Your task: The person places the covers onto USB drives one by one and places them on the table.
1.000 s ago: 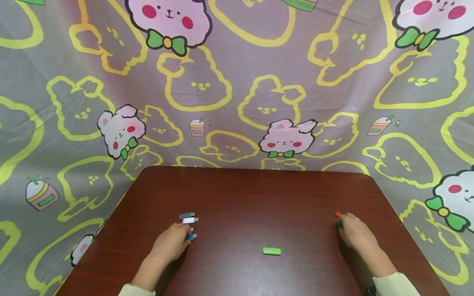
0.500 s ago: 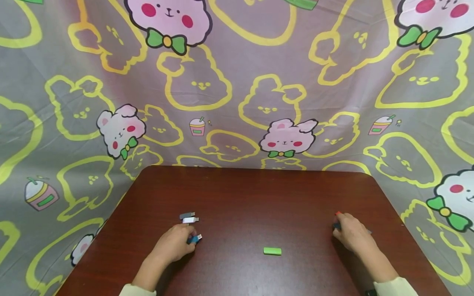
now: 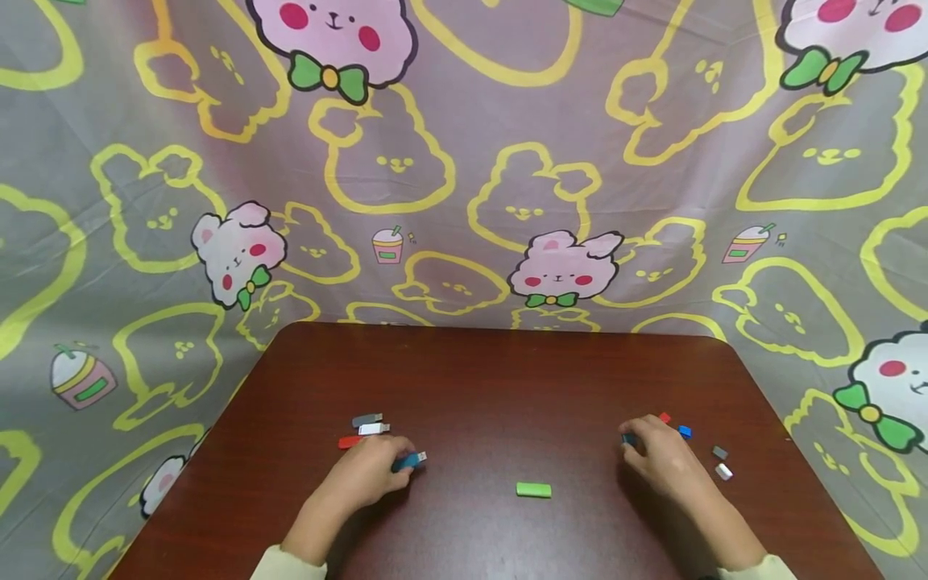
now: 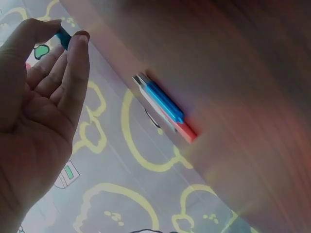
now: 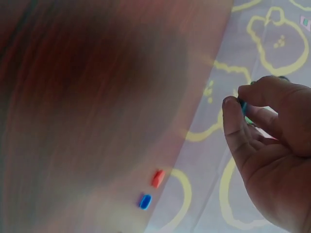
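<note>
Between thumb and fingers, my left hand pinches a teal-blue USB stick, its metal plug pointing right. In the left wrist view only a short piece of that USB stick shows at the fingertips. My right hand pinches a small dark teal cap, mostly covered by the fingers. Just behind the left hand lie a grey USB stick, a white one and a red one. Another blue USB stick beside them shows in the left wrist view.
A green stick lies near the middle front of the brown table. Right of the right hand are small caps: red, blue, grey and white. A patterned cloth hangs around the table.
The left hand has moved right, carrying the teal-blue USB stick away from the row. The right hand has moved left with the teal cap, uncovering the other caps.
</note>
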### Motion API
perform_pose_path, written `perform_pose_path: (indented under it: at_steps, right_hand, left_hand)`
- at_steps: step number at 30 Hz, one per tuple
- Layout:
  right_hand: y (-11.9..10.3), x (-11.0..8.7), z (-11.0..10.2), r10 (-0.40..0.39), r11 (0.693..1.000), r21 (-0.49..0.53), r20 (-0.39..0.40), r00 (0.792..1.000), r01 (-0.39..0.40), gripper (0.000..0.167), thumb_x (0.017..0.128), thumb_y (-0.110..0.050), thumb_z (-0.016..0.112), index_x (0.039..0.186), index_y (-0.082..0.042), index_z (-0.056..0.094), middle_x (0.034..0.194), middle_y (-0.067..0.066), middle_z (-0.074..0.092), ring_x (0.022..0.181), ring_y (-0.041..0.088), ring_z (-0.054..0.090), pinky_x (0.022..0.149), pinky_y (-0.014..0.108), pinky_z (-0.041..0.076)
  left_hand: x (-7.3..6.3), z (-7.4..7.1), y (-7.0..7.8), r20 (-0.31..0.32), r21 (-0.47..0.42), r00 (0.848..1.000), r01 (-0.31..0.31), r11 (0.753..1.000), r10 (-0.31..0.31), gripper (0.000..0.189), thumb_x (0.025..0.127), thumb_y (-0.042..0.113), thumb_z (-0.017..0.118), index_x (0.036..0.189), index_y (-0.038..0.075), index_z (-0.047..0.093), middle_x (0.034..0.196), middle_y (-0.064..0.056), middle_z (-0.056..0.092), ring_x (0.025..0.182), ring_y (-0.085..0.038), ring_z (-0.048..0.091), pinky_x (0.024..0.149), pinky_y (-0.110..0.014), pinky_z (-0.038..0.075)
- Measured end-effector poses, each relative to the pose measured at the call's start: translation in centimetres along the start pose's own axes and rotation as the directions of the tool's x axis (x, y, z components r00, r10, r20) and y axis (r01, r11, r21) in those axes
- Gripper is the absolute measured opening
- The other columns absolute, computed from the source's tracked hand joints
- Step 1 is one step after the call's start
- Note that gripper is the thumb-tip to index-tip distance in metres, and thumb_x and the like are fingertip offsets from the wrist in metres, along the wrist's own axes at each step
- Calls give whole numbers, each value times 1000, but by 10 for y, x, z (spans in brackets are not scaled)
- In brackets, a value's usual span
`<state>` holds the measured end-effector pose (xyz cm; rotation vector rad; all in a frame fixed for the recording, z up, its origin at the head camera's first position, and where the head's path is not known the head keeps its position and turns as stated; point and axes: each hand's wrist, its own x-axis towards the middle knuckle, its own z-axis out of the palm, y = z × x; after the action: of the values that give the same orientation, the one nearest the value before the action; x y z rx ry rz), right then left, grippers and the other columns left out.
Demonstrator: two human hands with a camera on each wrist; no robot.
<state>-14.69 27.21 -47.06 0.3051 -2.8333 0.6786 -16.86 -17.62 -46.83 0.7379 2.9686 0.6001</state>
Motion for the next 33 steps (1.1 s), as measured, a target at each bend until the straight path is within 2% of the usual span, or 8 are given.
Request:
perform_pose_path:
  at_steps: [4,9,15,20,28,33]
  right_hand:
    - [-8,-1,3,-46,998,33,-36,998,47,23,80,4,77,102,-1,70,98,7,66,77,14,61,65,29,53]
    - [-13,-2,7,-99,995,27,-69,993,101,26,77,7,79,101,-1,71,96,4,68,76,13,63,66,29,55]
    - [-19,-4,7,-86,996,17,-44,995,87,25,79,4,79,101,-2,71,96,5,70,79,15,66,70,32,56]
    - [-23,-5,10,-97,995,9,-46,994,97,23,79,2,80,99,-3,71,94,4,70,80,16,67,71,33,57]
    - [-37,-4,15,-136,987,86,-28,990,138,22,81,-2,80,102,-7,73,96,0,72,82,13,67,71,31,56]
    - [-47,-2,20,-136,982,129,0,991,135,19,84,-2,78,101,-7,72,94,-2,71,79,9,67,70,29,56]
  left_hand:
    - [4,2,6,2,6,1000,-31,999,31,17,84,17,80,99,11,74,86,6,68,69,-4,51,61,-25,46]
    - [7,5,11,5,19,997,-75,997,74,18,84,16,80,100,10,74,85,5,68,69,-4,52,62,-26,47]
    - [9,8,16,-10,22,994,-113,993,113,17,83,15,80,97,10,73,82,6,66,67,-5,51,61,-25,45]
    - [11,10,21,-10,45,992,-126,991,127,18,83,16,79,100,12,73,86,7,68,69,-5,53,62,-26,47]
    - [22,15,35,-9,78,979,-203,976,205,21,84,16,79,103,10,74,93,3,71,77,-9,62,69,-29,54]
    - [30,18,45,1,112,969,-244,963,246,22,86,18,79,105,10,74,94,2,72,80,-11,64,73,-30,55]
